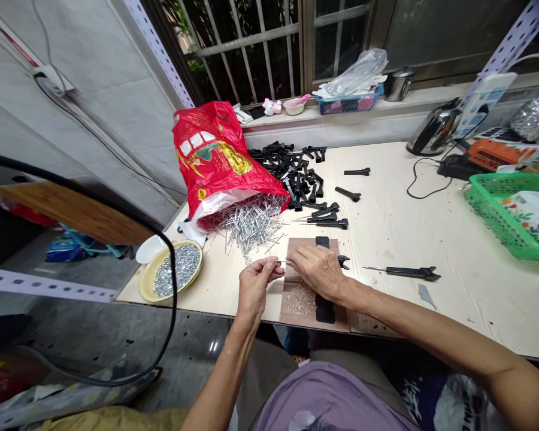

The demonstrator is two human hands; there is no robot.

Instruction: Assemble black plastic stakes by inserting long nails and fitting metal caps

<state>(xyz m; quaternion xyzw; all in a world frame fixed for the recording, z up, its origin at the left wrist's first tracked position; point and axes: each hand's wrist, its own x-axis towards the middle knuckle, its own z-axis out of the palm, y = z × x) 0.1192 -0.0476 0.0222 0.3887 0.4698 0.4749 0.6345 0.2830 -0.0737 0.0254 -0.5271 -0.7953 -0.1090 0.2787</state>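
My left hand [257, 282] pinches a thin metal nail [282, 261] at the table's front edge. My right hand [317, 269] is closed over a black plastic part [343, 261] lying on a brown board [299, 296], and its fingertips meet the nail's tip. A black bar [325, 310] runs along the board under that hand. Loose nails [250, 225] spill from a red bag [215, 157] just beyond my hands.
A yellow dish of small silver pieces [173, 276] sits at the left corner. A heap of black parts [294, 173] lies behind, and one finished part with a nail [406, 272] to the right. A green basket [498, 211] and a kettle [435, 129] stand at the far right.
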